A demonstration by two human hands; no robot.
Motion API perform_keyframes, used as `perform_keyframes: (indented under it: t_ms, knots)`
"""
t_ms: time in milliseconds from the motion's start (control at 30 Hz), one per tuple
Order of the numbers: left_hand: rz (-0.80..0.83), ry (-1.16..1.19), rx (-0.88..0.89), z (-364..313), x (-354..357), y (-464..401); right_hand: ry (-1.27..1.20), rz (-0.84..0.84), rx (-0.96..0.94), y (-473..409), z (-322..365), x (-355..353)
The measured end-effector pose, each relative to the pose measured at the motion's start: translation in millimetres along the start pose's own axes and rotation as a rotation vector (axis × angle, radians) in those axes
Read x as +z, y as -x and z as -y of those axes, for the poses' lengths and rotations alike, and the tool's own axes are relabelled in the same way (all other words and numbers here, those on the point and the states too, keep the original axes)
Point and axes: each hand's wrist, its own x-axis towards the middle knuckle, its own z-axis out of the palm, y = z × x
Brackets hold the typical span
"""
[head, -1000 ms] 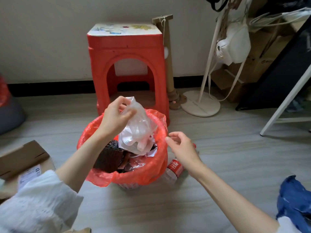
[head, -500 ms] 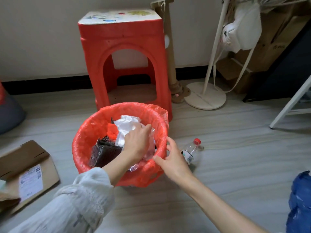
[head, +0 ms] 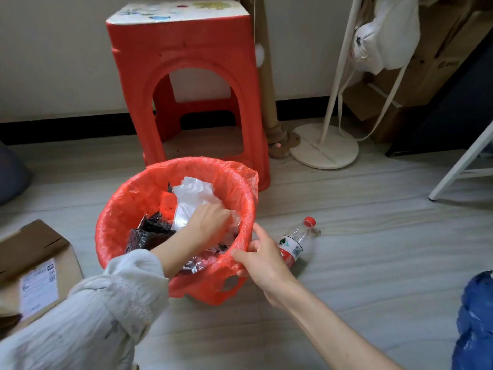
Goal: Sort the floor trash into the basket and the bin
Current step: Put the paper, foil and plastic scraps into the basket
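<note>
A bin lined with a red plastic bag (head: 125,209) stands on the floor in front of me. My left hand (head: 209,222) is down inside it, fingers curled on a crumpled clear plastic bag (head: 196,196) that lies on dark wrappers. My right hand (head: 262,259) grips the bin's near right rim, thumb on top of the red liner. An empty clear plastic bottle (head: 296,243) with a red cap and a red label lies on the floor just right of the bin, partly behind my right hand.
A red plastic stool (head: 186,76) stands right behind the bin against the wall. A cardboard box (head: 34,265) lies at the left, a blue bag (head: 474,321) at the right edge. A white stand's round base (head: 324,146) and a white frame leg (head: 461,166) stand at the right.
My left hand has gone from holding the clear bag above the bin to pushing it down inside. My right hand has come onto the bin's rim. The view has moved closer.
</note>
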Motion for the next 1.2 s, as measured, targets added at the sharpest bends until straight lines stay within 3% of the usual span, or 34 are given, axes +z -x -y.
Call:
perform_keyframes:
  t_ms: [100, 267, 367, 467, 533, 633, 733, 833, 900, 967, 1067, 1200]
  knots:
    - [0.118, 0.003, 0.015, 3.1, 8.7, 7.3, 0.011, 0.019, -0.015, -0.9, -1.0, -1.8]
    - [0.212, -0.200, 0.056, -1.0, 25.3, 8.0, -0.064, 0.014, 0.007, -1.6, -2.7, 3.7]
    - [0.231, -0.118, 0.099, -4.6, 35.1, 3.0, -0.095, 0.014, 0.010, -3.4, -5.4, 4.7]
    - [0.088, 0.148, 0.037, -8.4, 56.0, 0.7, -0.075, -0.002, 0.020, -2.5, -8.1, 3.5]
    - [0.189, 0.245, 0.056, -6.4, 50.4, -3.0, -0.068, 0.002, 0.020, -3.3, -8.0, 3.3]
    - [0.351, 0.201, 0.041, -4.2, 29.7, 0.1, -0.077, 0.023, 0.019, -5.9, -4.9, 2.5]
    - [0.339, 0.039, 0.196, 8.0, 23.8, 7.1, -0.083, 0.030, 0.023, -8.7, -3.2, -0.4]
    - [0.335, 0.183, 0.160, 13.6, 28.9, 9.2, -0.061, 0.036, 0.030, -7.2, -3.3, -2.0]
    - [0.294, 0.404, 0.049, 13.9, 18.0, 10.8, -0.038, 0.032, 0.038, -6.2, -3.1, -3.6]
    - [0.186, 0.473, -0.047, 10.5, -0.9, 16.5, -0.009, 0.028, 0.047, -3.2, -1.2, -7.3]
    - [-0.111, 0.485, -0.098, 4.6, -23.5, 29.3, 0.098, -0.007, 0.028, 7.4, 3.7, -24.9]
    - [-0.423, 0.529, -0.008, -13.2, -43.1, 47.2, 0.698, -0.133, -0.155, 31.1, 0.9, -83.7]
